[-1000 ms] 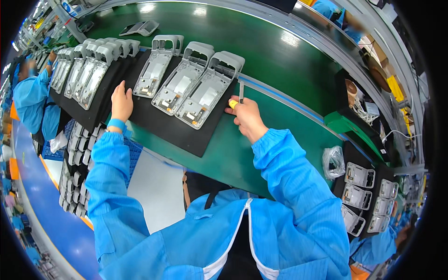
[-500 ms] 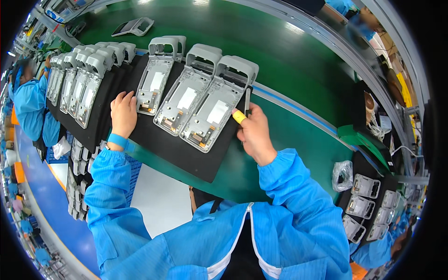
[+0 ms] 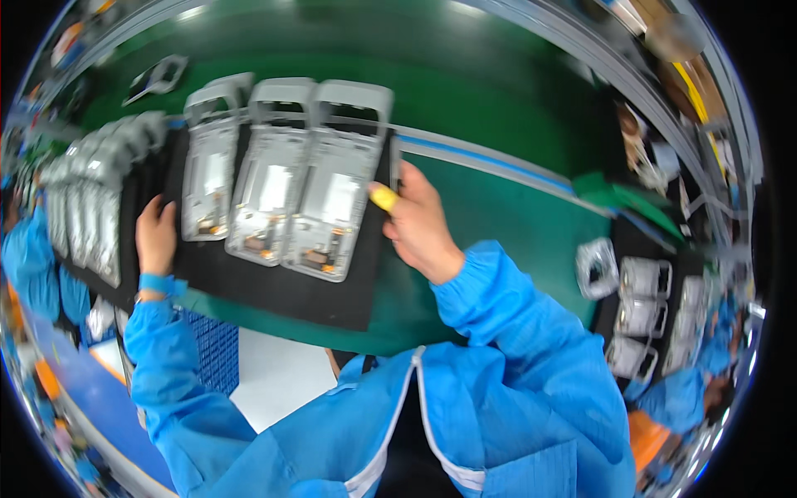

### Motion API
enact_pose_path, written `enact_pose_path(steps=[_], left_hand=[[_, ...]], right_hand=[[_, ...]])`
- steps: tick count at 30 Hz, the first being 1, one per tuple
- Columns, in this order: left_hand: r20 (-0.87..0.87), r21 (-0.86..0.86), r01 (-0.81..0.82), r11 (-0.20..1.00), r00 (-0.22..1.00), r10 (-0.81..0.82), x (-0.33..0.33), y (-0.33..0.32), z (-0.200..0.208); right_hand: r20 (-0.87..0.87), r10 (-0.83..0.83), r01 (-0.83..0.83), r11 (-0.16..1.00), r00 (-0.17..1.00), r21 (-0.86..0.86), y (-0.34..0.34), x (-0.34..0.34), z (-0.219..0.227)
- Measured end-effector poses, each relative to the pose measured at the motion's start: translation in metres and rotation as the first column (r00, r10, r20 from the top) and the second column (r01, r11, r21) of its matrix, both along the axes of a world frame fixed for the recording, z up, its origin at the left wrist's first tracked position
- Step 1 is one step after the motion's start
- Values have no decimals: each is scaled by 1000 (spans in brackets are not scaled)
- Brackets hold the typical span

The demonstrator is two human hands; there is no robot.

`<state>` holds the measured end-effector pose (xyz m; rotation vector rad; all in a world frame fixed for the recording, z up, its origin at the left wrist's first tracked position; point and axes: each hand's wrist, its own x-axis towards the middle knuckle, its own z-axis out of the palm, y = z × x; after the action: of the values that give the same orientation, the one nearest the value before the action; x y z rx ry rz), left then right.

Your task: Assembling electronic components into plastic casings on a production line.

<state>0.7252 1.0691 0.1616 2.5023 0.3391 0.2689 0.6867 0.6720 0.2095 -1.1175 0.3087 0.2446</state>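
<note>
A black board point(image 3: 332, 303) lies on the green table in front of me, carrying a row of grey plastic device housings point(image 3: 332, 191). Each has a raised hoop-like far end, a white rectangle inside and small copper-coloured flex parts near its near end. My left hand point(image 3: 156, 241), with a blue wrist strap, is closed at the board's left edge. At the right edge my right hand point(image 3: 419, 224) grips the board, a yellow cover on its thumb beside the nearest housing. A narrow grey strip point(image 3: 395, 162) rises by its fingers; its kind is unclear.
More housings point(image 3: 87, 207) stand in a blurred row on black board at the left. A grey device frame point(image 3: 158, 79) lies at the far left. On the right are a clear plastic roll point(image 3: 596, 267), grey frames point(image 3: 643, 315) and a green bin point(image 3: 627, 203). A blue crate point(image 3: 207, 349) sits below.
The view has turned, so the board and its housings appear farther left and straighter. Both hands stay at the board's edges.
</note>
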Motion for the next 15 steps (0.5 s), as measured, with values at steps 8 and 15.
enact_pose_path(steps=[8, 15], left_hand=[[-147, -429, 92, 898, 974, -170, -18, -3, 63], [-105, -521, 252, 815, 929, -355, -79, -140, 113]], right_hand=[[2, -31, 31, 997, 1000, 66, -41, -27, 30], [81, -159, 175, 949, 984, -262, -152, -97, 71]])
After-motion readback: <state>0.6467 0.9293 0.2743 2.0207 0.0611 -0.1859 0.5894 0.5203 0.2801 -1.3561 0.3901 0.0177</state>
